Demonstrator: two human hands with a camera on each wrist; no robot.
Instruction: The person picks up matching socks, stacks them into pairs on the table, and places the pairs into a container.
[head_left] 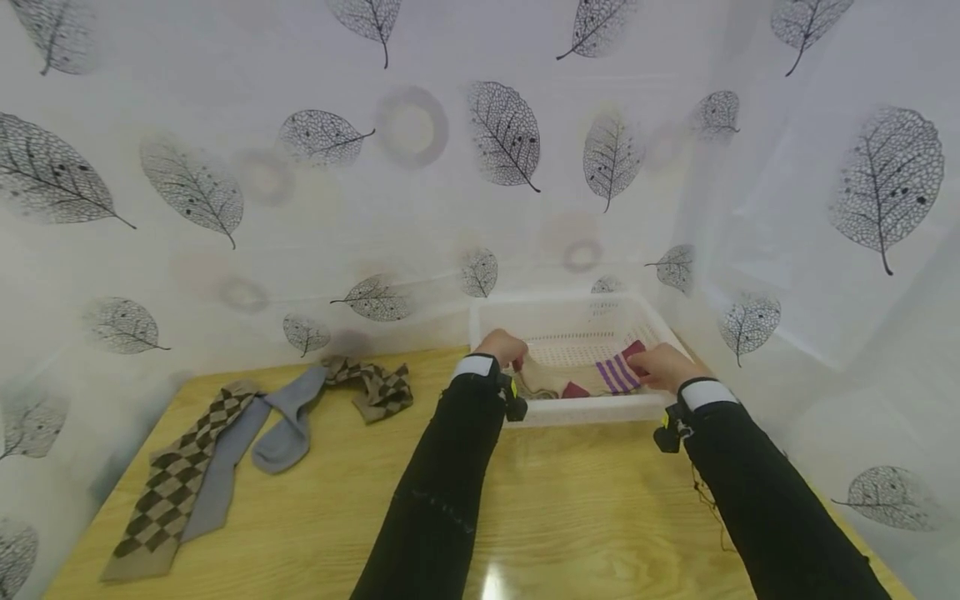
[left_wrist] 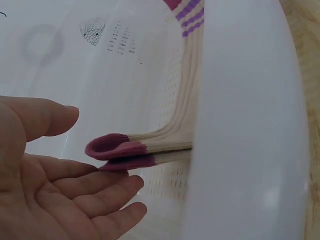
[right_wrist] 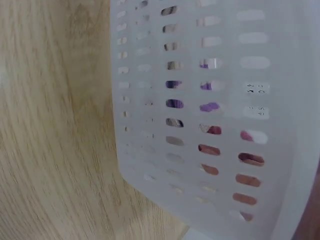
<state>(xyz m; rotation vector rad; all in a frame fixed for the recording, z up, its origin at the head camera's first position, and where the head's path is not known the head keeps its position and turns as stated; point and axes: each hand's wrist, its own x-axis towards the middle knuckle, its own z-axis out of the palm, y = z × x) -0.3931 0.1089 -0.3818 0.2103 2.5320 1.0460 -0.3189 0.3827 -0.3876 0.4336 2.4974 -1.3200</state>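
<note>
A cream sock [head_left: 588, 381] with purple stripes and maroon ends lies stretched across the inside of a white plastic basket [head_left: 592, 408], close to its near wall. The left hand [head_left: 504, 346] is at the toe end; its fingers [left_wrist: 107, 192] are loosely extended and slightly spread, with fingertips against the underside of the maroon toe and the thumb standing apart above it. The toe end shows two maroon layers, and I cannot tell whether this is one sock or a pair. The right hand [head_left: 663, 367] has its fingers bent and pinching the maroon cuff, next to the purple stripes, above the basket's right side. The slotted wall hides most of that hand in the right wrist view. The basket sits toward the back of the wooden bench [head_left: 585, 500]. On the left of the bench, a long checked sock [head_left: 176, 483] lies beside a grey sock [head_left: 288, 429], and a crumpled checked sock [head_left: 382, 387] lies farther back. A white curtain [head_left: 510, 225] printed with dark leaves hangs behind.
</note>
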